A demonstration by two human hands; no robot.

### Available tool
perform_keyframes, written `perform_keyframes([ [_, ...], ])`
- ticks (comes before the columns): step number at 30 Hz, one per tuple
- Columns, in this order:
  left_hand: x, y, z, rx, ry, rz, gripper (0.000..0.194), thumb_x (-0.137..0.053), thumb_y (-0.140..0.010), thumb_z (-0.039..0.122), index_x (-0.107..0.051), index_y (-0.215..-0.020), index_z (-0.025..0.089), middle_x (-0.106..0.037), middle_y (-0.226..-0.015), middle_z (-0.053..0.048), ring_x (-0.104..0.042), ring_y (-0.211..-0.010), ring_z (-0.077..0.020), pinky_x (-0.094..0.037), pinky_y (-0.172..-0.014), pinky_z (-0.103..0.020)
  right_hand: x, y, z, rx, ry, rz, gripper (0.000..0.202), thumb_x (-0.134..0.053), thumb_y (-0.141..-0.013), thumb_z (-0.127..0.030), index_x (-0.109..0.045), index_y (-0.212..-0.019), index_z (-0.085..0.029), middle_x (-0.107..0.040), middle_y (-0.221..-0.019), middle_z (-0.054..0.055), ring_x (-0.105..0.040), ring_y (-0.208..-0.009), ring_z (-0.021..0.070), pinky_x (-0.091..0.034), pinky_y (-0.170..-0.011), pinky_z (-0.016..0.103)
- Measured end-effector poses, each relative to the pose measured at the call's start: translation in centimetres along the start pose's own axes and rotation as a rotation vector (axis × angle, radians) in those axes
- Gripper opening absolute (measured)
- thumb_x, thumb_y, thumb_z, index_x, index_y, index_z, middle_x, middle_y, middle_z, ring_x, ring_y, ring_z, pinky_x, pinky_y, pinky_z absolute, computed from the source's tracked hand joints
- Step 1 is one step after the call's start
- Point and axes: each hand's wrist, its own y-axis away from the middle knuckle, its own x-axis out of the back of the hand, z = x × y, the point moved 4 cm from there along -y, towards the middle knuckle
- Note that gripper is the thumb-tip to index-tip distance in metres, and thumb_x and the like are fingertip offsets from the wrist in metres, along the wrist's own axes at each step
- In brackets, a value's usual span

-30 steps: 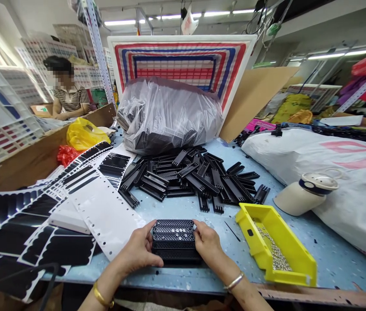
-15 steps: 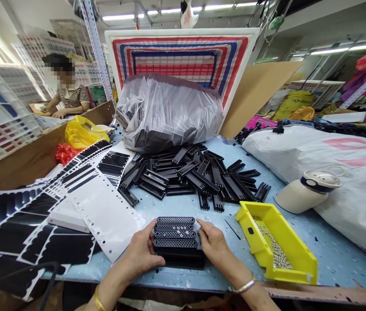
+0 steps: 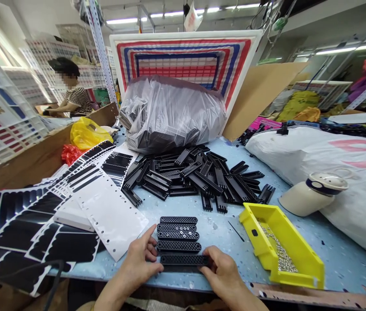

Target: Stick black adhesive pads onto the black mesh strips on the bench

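Observation:
Several black perforated strips (image 3: 178, 246) lie in a row near the table's front edge, with small silvery nuts (image 3: 183, 231) on the middle ones. My right hand (image 3: 220, 265) pinches the right end of the nearest black strip (image 3: 183, 260). Beside the left ends of the strips is my left hand (image 3: 144, 255), thumb and fingers apart, the thumb tip near the nearest strip's left end. Behind the row lies a heap of loose black parts (image 3: 186, 172).
A yellow bin (image 3: 302, 255) of small metal nuts stands at right, near a cream bottle (image 3: 309, 194) and white sack (image 3: 299, 151). Sticker sheets (image 3: 76, 242) cover the left side. A plastic-wrapped bundle (image 3: 173, 112) sits behind. A person (image 3: 73, 95) is at the far left.
The strips now lie spaced apart, the nearest one closer to the table edge. My right hand has moved down from the upper right of the row to that strip's end. The view has shifted slightly.

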Motion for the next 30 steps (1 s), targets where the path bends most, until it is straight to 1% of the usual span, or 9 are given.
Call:
perform_keyframes([
  [6,-0.6,-0.1,0.7,-0.052,-0.03,0.025,0.092,-0.055,-0.053,0.003,-0.043,-0.143,0.018,-0.059,-0.091,0.0,-0.059,-0.065,-0.0093,-0.052,-0.065,-0.022,-0.3,-0.6,0.0,0.042,0.043,0.076,0.012,-0.055,-0.071,-0.025,-0.061,-0.08,-0.02,-0.06,-0.059,0.001,-0.057,-0.055,0.0193,-0.043,-0.057,0.028],
  [9,-0.8,-0.3,1.1,-0.059,-0.051,0.031,0.091,-0.054,-0.053,0.003,-0.043,-0.143,0.014,-0.06,-0.09,0.0,-0.059,-0.064,-0.0094,-0.053,-0.066,-0.023,-0.2,-0.9,-0.4,0.038,0.024,0.075,0.012,-0.055,-0.071,-0.025,-0.062,-0.079,-0.02,-0.06,-0.059,0.001,-0.058,-0.056,0.0196,-0.043,-0.058,0.029],
  [11,-0.7,-0.2,1.0,-0.068,-0.039,0.029,0.091,-0.054,-0.052,0.003,-0.044,-0.142,0.013,-0.06,-0.091,-0.001,-0.06,-0.065,-0.0102,-0.053,-0.066,-0.023,-0.1,-0.8,-0.3,0.008,-0.034,0.055,0.02,-0.057,-0.069,-0.026,-0.064,-0.086,-0.018,-0.061,-0.061,0.001,-0.058,-0.056,0.0195,-0.044,-0.058,0.03],
  [14,-0.2,0.1,0.2,-0.099,-0.01,0.052,0.087,-0.057,-0.053,0.006,-0.048,-0.14,0.013,-0.062,-0.094,-0.004,-0.062,-0.071,-0.0136,-0.055,-0.066,-0.025,0.2,-0.7,0.4,-0.072,-0.202,-0.01,0.044,-0.059,-0.065,-0.027,-0.065,-0.107,-0.014,-0.064,-0.064,0.0,-0.058,-0.054,0.0186,-0.046,-0.056,0.03],
  [16,0.3,0.3,-0.4,-0.133,-0.007,0.102,0.078,-0.06,-0.059,0.012,-0.051,-0.136,0.012,-0.065,-0.099,-0.008,-0.064,-0.077,-0.0165,-0.057,-0.069,-0.028,0.5,-0.6,0.8,-0.092,-0.309,-0.036,0.049,-0.057,-0.067,-0.031,-0.064,-0.112,-0.013,-0.065,-0.066,0.001,-0.06,-0.056,0.019,-0.047,-0.055,0.029],
  [19,0.8,0.2,-0.9,-0.201,-0.035,0.172,0.061,-0.058,-0.071,0.023,-0.056,-0.131,0.013,-0.069,-0.105,-0.012,-0.068,-0.085,-0.0192,-0.059,-0.078,-0.032,1.0,-0.8,0.9,-0.043,-0.364,-0.024,0.046,-0.052,-0.07,-0.035,-0.067,-0.107,-0.012,-0.066,-0.067,0.004,-0.063,-0.06,0.0204,-0.049,-0.057,0.03],
  [21,0.7,0.1,-0.8,-0.246,-0.073,0.185,0.055,-0.055,-0.075,0.026,-0.058,-0.128,0.014,-0.071,-0.105,-0.012,-0.069,-0.086,-0.0197,-0.059,-0.079,-0.033,1.2,-0.9,0.9,0.003,-0.336,-0.018,0.046,-0.05,-0.071,-0.034,-0.068,-0.105,-0.01,-0.067,-0.068,0.005,-0.064,-0.062,0.0208,-0.051,-0.06,0.031],
  [25,0.7,0.0,0.2,-0.309,-0.157,0.2,0.051,-0.053,-0.075,0.024,-0.062,-0.125,0.015,-0.074,-0.099,-0.01,-0.071,-0.08,-0.0185,-0.06,-0.071,-0.029,1.6,-1.2,0.7,0.063,-0.242,-0.021,0.045,-0.047,-0.073,-0.031,-0.07,-0.105,-0.009,-0.068,-0.068,0.007,-0.064,-0.061,0.021,-0.05,-0.058,0.03],
  [30,1.6,-0.7,0.9,-0.333,-0.202,0.297,0.042,-0.053,-0.08,0.026,-0.065,-0.119,0.016,-0.075,-0.094,-0.009,-0.072,-0.074,-0.0184,-0.061,-0.065,-0.028,3.3,-3.2,0.0,0.146,-0.106,0.096,0.036,-0.047,-0.08,-0.034,-0.075,-0.092,-0.015,-0.069,-0.071,0.008,-0.064,-0.061,0.0209,-0.051,-0.061,0.031],
])
